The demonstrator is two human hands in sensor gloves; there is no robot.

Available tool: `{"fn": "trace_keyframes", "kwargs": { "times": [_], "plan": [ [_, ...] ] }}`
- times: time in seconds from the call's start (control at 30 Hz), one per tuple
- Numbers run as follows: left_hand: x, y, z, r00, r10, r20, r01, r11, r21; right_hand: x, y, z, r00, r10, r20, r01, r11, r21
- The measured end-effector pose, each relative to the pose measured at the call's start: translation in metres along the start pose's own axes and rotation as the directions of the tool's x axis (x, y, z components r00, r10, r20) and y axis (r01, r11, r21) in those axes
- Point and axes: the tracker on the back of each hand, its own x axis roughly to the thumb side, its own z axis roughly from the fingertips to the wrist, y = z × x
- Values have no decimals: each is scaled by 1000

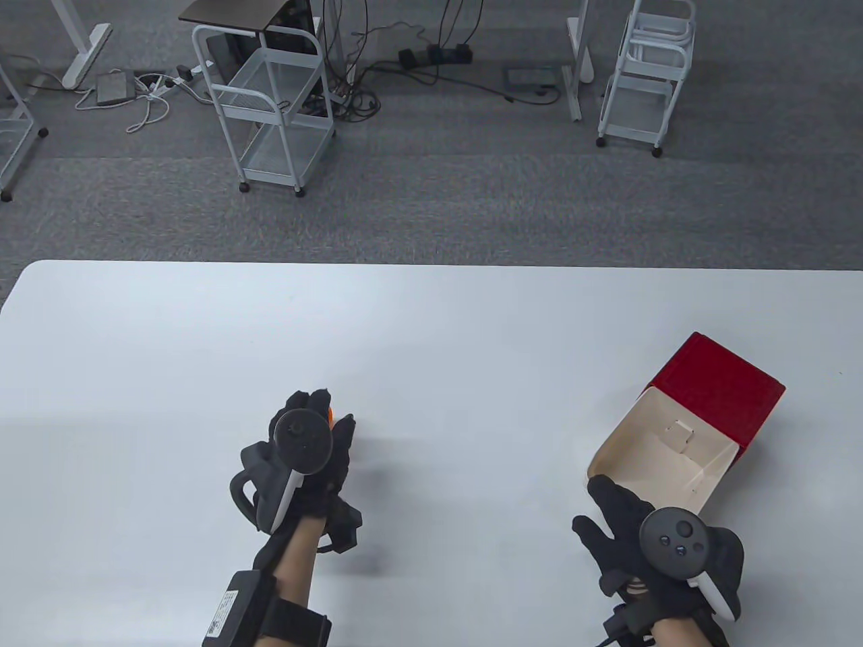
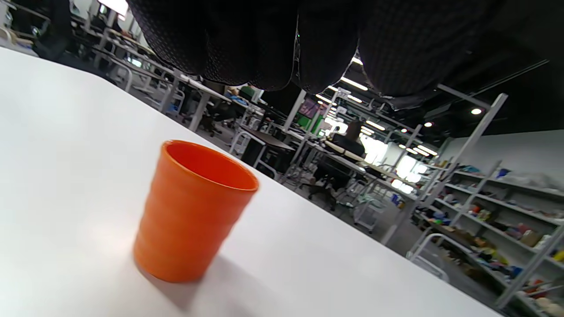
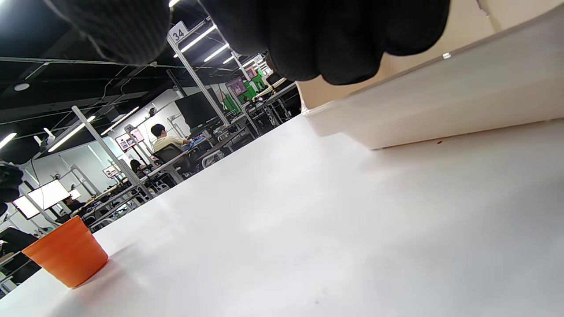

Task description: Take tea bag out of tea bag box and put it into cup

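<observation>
An orange cup (image 2: 194, 211) stands upright on the white table (image 1: 431, 323). In the table view only a sliver of the cup (image 1: 330, 415) shows under my left hand (image 1: 320, 419). The left fingers (image 2: 273, 44) hang just above and behind the cup without touching it. The red tea bag box (image 1: 718, 387) lies at the right with its cream lid flap (image 1: 664, 451) open towards me. My right hand (image 1: 590, 502) is spread open at the flap's near corner; its fingertips (image 3: 326, 39) are against the flap (image 3: 440, 97). No tea bag is visible.
The cup also shows far to the left in the right wrist view (image 3: 66, 257). Bare tabletop lies between the hands and behind them. Beyond the table's far edge are wire carts (image 1: 270, 101) and cables on the carpet.
</observation>
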Motion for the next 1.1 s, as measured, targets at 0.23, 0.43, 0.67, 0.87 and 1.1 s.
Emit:
{"fn": "trace_keyframes", "kwargs": {
  "times": [0.23, 0.43, 0.67, 0.87, 1.1],
  "plan": [
    [19, -4, 33, 982, 152, 111, -144, 987, -75, 0, 0, 1, 1000, -2, 2, 2, 1000, 1],
    [27, -12, 60, 950, 256, 177, -229, 960, -160, 0, 1, 0, 1000, 0, 4, 0, 1000, 6],
    [29, -27, 83, 917, 349, 194, -297, 920, -254, 1, 1, 1, 1000, -5, 10, 5, 1000, 6],
    [25, -46, 93, 905, 376, 200, -308, 902, -302, 1, 2, 1, 1000, -3, 14, 3, 1000, 7],
    [20, -57, 94, 917, 342, 207, -270, 911, -311, 3, 2, 2, 1000, 18, 23, -17, 1000, -4]
  ]
}}
